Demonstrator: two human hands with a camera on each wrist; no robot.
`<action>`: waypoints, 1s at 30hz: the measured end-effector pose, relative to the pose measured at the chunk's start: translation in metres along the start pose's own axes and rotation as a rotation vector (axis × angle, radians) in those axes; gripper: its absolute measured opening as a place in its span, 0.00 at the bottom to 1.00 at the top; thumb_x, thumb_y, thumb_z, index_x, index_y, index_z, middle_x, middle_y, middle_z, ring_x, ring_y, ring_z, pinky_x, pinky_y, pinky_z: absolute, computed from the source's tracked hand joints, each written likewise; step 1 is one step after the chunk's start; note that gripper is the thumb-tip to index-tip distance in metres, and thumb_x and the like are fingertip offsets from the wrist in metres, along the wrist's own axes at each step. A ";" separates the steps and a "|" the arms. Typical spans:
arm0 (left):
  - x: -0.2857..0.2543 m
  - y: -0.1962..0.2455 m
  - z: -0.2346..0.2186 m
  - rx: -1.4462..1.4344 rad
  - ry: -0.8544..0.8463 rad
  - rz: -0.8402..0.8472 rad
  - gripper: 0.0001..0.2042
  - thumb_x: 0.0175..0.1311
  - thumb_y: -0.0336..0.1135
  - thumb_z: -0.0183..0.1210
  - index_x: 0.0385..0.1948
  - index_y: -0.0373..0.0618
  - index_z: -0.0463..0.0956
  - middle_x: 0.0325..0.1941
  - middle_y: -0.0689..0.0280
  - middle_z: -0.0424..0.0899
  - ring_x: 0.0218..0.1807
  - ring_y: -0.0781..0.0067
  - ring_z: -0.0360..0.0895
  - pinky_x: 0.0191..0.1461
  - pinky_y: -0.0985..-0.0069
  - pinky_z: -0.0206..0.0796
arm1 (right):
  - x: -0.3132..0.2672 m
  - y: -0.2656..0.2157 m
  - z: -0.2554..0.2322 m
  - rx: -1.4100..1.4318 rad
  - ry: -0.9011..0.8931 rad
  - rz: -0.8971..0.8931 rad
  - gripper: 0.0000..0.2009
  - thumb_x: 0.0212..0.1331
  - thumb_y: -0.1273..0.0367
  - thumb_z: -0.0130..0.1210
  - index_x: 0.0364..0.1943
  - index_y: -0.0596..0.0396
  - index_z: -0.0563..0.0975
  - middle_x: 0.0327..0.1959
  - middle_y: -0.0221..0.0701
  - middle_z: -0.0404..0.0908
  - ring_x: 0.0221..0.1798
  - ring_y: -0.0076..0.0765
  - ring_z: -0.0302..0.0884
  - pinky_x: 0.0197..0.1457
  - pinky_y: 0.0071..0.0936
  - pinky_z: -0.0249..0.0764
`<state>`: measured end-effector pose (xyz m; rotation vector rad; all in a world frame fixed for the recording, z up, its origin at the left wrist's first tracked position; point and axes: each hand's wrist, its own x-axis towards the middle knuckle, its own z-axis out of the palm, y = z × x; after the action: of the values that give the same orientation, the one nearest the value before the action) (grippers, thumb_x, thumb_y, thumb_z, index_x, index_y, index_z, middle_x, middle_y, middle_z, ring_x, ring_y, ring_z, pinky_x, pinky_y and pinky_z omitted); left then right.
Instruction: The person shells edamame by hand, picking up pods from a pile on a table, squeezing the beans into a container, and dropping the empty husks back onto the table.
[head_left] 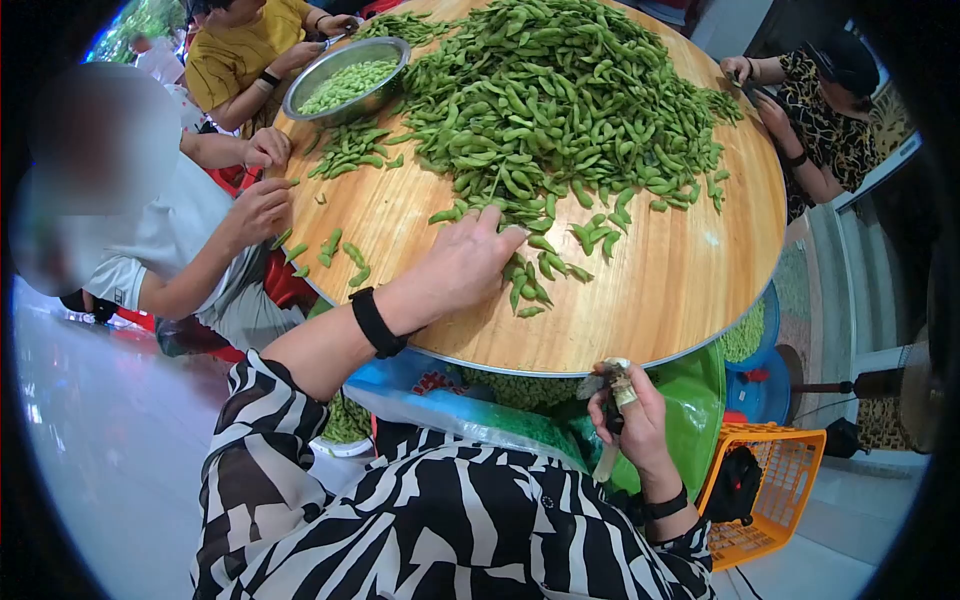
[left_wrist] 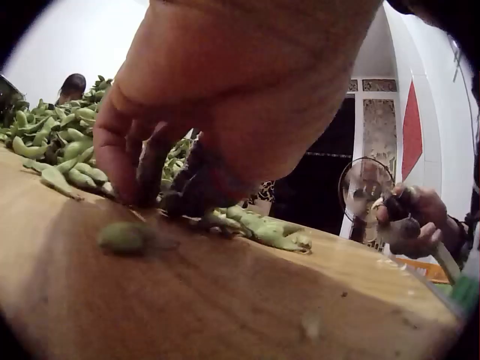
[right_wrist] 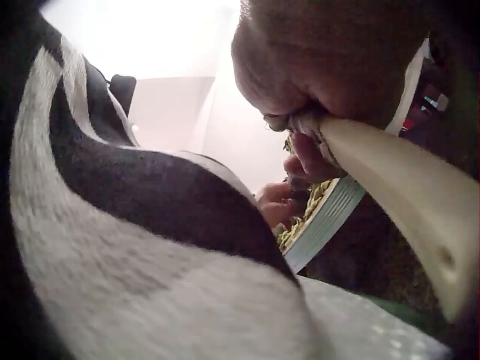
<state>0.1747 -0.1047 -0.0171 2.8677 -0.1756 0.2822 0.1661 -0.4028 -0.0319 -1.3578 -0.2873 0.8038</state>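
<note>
My left hand [head_left: 462,255] reaches over the round table to the near edge of a big heap of green soybean pods [head_left: 560,100]. Its fingers [left_wrist: 116,154] bend down among the pods at the wood, with some pods [left_wrist: 266,227] right beside them; I cannot tell whether they pinch one. A single pod [left_wrist: 124,238] lies on the wood in front. At the table's near edge, my right hand [head_left: 635,415] grips a tool with a cream handle [right_wrist: 405,187] that has a hole near its end. The tool's working end is mostly hidden, and pale wrapping covers a digit.
People sit around the round table [head_left: 400,290]. A metal bowl [head_left: 300,105] of shelled beans stands at the back left. Loose pods [head_left: 355,262] lie at the left. Below the near edge are a green bag [head_left: 690,400], an orange crate [head_left: 775,530] and blue basins [head_left: 765,395].
</note>
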 end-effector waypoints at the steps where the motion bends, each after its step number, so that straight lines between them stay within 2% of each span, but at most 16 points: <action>1: -0.002 -0.001 0.003 0.024 0.055 0.026 0.10 0.50 0.26 0.57 0.35 0.40 0.70 0.34 0.52 0.73 0.39 0.50 0.76 0.42 0.58 0.69 | 0.000 0.000 0.000 0.003 0.006 -0.002 0.18 0.69 0.63 0.37 0.56 0.61 0.67 0.21 0.34 0.73 0.14 0.19 0.62 0.17 0.15 0.59; 3: -0.002 0.000 0.000 0.049 0.109 0.066 0.11 0.50 0.26 0.58 0.36 0.40 0.71 0.34 0.51 0.73 0.41 0.50 0.75 0.42 0.58 0.69 | 0.003 -0.002 0.000 -0.023 -0.027 -0.029 0.20 0.69 0.63 0.37 0.59 0.61 0.66 0.20 0.33 0.72 0.14 0.19 0.61 0.17 0.15 0.58; 5: -0.001 0.006 -0.008 -0.203 0.105 -0.064 0.09 0.54 0.24 0.53 0.38 0.38 0.74 0.31 0.54 0.76 0.37 0.54 0.77 0.40 0.60 0.68 | 0.003 -0.013 0.002 -0.018 -0.032 -0.028 0.20 0.70 0.65 0.37 0.62 0.60 0.64 0.21 0.31 0.72 0.16 0.18 0.62 0.19 0.14 0.58; 6: -0.001 0.015 -0.016 -0.210 0.098 -0.050 0.09 0.54 0.24 0.53 0.38 0.38 0.74 0.31 0.54 0.76 0.37 0.54 0.77 0.40 0.60 0.68 | 0.004 -0.018 0.002 -0.018 -0.047 -0.024 0.20 0.71 0.67 0.36 0.64 0.59 0.63 0.22 0.29 0.72 0.18 0.18 0.63 0.21 0.14 0.59; 8: -0.001 0.038 -0.033 -0.880 -0.160 -0.386 0.08 0.60 0.31 0.59 0.39 0.41 0.74 0.26 0.67 0.77 0.25 0.76 0.74 0.25 0.78 0.64 | 0.007 -0.020 0.005 0.009 -0.051 -0.069 0.20 0.71 0.67 0.36 0.65 0.59 0.62 0.22 0.29 0.72 0.18 0.18 0.63 0.21 0.14 0.58; 9: -0.004 0.049 -0.033 -0.888 -0.173 -0.368 0.08 0.60 0.31 0.59 0.39 0.41 0.74 0.26 0.67 0.77 0.25 0.76 0.74 0.25 0.78 0.64 | 0.008 -0.021 0.007 0.035 -0.072 -0.111 0.21 0.72 0.67 0.36 0.66 0.58 0.61 0.23 0.29 0.72 0.18 0.17 0.63 0.20 0.14 0.58; 11: -0.014 0.073 -0.027 -1.361 -0.281 -0.504 0.07 0.65 0.34 0.58 0.39 0.41 0.76 0.24 0.72 0.77 0.21 0.87 0.69 0.22 0.85 0.59 | 0.009 -0.023 0.008 0.087 -0.073 -0.083 0.22 0.72 0.67 0.36 0.67 0.57 0.59 0.23 0.31 0.72 0.18 0.18 0.63 0.20 0.14 0.59; 12: -0.017 0.082 -0.023 -1.418 -0.276 -0.490 0.07 0.65 0.34 0.58 0.39 0.41 0.76 0.25 0.70 0.78 0.22 0.86 0.70 0.22 0.86 0.59 | 0.008 -0.021 0.009 0.184 -0.076 -0.072 0.22 0.71 0.67 0.36 0.67 0.57 0.59 0.23 0.32 0.72 0.18 0.19 0.63 0.20 0.14 0.60; 17: -0.019 0.096 -0.003 -1.511 -0.297 -0.473 0.09 0.65 0.33 0.58 0.41 0.40 0.76 0.25 0.70 0.79 0.21 0.87 0.70 0.21 0.87 0.57 | 0.006 -0.024 0.013 0.411 -0.118 -0.048 0.23 0.71 0.67 0.36 0.68 0.56 0.57 0.24 0.36 0.73 0.18 0.21 0.63 0.20 0.15 0.61; 19: -0.019 0.096 0.000 -1.483 -0.291 -0.472 0.10 0.64 0.33 0.58 0.43 0.40 0.76 0.25 0.70 0.79 0.21 0.87 0.70 0.21 0.87 0.56 | 0.005 -0.026 0.014 0.421 -0.080 -0.008 0.23 0.71 0.66 0.37 0.68 0.57 0.56 0.23 0.35 0.73 0.18 0.21 0.62 0.19 0.16 0.61; 20: -0.018 0.098 0.001 -1.482 -0.292 -0.473 0.10 0.64 0.33 0.58 0.43 0.40 0.76 0.25 0.70 0.79 0.21 0.87 0.70 0.21 0.87 0.56 | 0.004 -0.024 0.013 0.445 -0.119 -0.034 0.23 0.71 0.66 0.37 0.68 0.57 0.56 0.23 0.33 0.73 0.17 0.20 0.62 0.19 0.15 0.60; 22: -0.018 0.101 0.001 -1.527 -0.244 -0.473 0.10 0.64 0.32 0.59 0.43 0.40 0.76 0.25 0.70 0.79 0.22 0.87 0.70 0.22 0.87 0.57 | 0.004 -0.023 0.012 0.470 -0.159 -0.059 0.23 0.71 0.66 0.38 0.68 0.58 0.57 0.23 0.32 0.72 0.17 0.19 0.61 0.19 0.15 0.60; 24: -0.018 0.103 0.003 -1.513 -0.208 -0.417 0.09 0.64 0.31 0.59 0.43 0.39 0.76 0.25 0.70 0.79 0.23 0.87 0.70 0.23 0.88 0.58 | 0.003 -0.022 0.012 0.353 -0.098 -0.088 0.23 0.71 0.66 0.39 0.67 0.58 0.59 0.22 0.30 0.71 0.17 0.17 0.61 0.19 0.14 0.59; 25: -0.018 0.103 0.004 -1.498 -0.172 -0.363 0.09 0.64 0.31 0.59 0.43 0.39 0.76 0.26 0.70 0.79 0.24 0.87 0.71 0.24 0.88 0.59 | 0.003 -0.022 0.013 0.354 -0.098 -0.085 0.23 0.71 0.66 0.39 0.67 0.58 0.59 0.22 0.30 0.71 0.17 0.17 0.61 0.19 0.14 0.59; 29: -0.022 0.105 0.009 -1.454 -0.144 -0.341 0.09 0.63 0.29 0.59 0.42 0.39 0.75 0.29 0.70 0.79 0.28 0.87 0.72 0.28 0.88 0.62 | 0.001 -0.028 0.016 0.391 -0.063 -0.072 0.21 0.70 0.69 0.40 0.65 0.59 0.62 0.24 0.28 0.71 0.18 0.16 0.60 0.18 0.13 0.59; 30: -0.024 0.107 0.015 -1.418 -0.049 -0.277 0.09 0.63 0.29 0.59 0.42 0.39 0.75 0.31 0.70 0.80 0.29 0.87 0.73 0.30 0.87 0.63 | 0.001 -0.030 0.017 0.368 -0.036 -0.062 0.20 0.70 0.70 0.40 0.65 0.60 0.63 0.25 0.28 0.71 0.18 0.15 0.60 0.18 0.13 0.59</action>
<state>0.1386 -0.2086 -0.0108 1.4582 0.0307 -0.0103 0.1670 -0.3894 -0.0008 -0.9857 -0.1967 0.7860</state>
